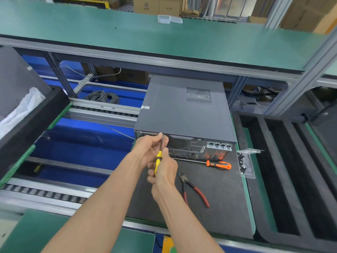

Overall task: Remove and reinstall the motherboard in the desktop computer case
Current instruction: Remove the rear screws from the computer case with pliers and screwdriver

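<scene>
A closed grey case (pixel 184 110) lies flat on a dark mat (pixel 215 198), its rear panel turned toward the person. The motherboard itself is not visible — the lid is on and only the rear ports show along the panel.

The right hand (pixel 165 172) grips the yellow-and-black handle of a screwdriver (pixel 159 157), fingers curled round it. The shaft points up and away, and its tip meets the upper left corner of the rear panel, just beside the round fan grille. The left hand (pixel 149 148) is at the shaft, thumb and fingers curled about it close to the tip; its fingertips touch or nearly touch the panel — which one, I cannot tell.

On the mat to the right of the hands lies an orange screwdriver (pixel 218 164), its long shaft running along the foot of the rear panel. Nearer the person lie red-handled cutters (pixel 194 189), jaws pointing toward the case. At the mat's right edge sits a clear plastic tray (pixel 245 164) holding small dark screws.

Right of the mat is a black foam insert (pixel 273 170) with long slots. To the left, blue surfaces and roller rails run across, with a coil of grey cable (pixel 103 97) behind them. A green shelf (pixel 127 35) spans the top.
</scene>
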`<state>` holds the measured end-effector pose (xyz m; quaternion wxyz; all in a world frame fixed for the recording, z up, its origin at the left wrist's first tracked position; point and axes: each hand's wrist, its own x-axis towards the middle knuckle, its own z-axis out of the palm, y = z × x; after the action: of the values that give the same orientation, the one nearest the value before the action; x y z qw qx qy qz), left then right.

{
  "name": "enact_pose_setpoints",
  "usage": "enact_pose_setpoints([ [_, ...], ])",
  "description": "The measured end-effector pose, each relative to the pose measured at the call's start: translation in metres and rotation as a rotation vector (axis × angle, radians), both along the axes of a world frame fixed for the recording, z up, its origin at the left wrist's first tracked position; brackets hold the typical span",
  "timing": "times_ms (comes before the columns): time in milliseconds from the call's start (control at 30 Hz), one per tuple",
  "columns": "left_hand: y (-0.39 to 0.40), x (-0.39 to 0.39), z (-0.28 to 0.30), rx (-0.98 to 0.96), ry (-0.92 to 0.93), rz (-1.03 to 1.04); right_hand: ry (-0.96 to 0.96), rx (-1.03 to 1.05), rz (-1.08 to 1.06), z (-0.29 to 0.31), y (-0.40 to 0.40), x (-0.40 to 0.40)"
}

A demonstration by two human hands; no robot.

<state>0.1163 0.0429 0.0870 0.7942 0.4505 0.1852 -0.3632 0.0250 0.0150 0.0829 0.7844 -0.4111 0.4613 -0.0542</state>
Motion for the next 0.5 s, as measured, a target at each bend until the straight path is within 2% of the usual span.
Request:
enact_pose_setpoints([
  [333,-0.003,-0.006,0.000,-0.068,0.024,0.007,-0.024,-0.126,0.119,0.003,-0.006,-0.008],
  [500,-0.012,-0.015,0.000,-0.099,0.011,0.152,0.004,-0.246,0.141,-0.003,-0.007,-0.013],
])
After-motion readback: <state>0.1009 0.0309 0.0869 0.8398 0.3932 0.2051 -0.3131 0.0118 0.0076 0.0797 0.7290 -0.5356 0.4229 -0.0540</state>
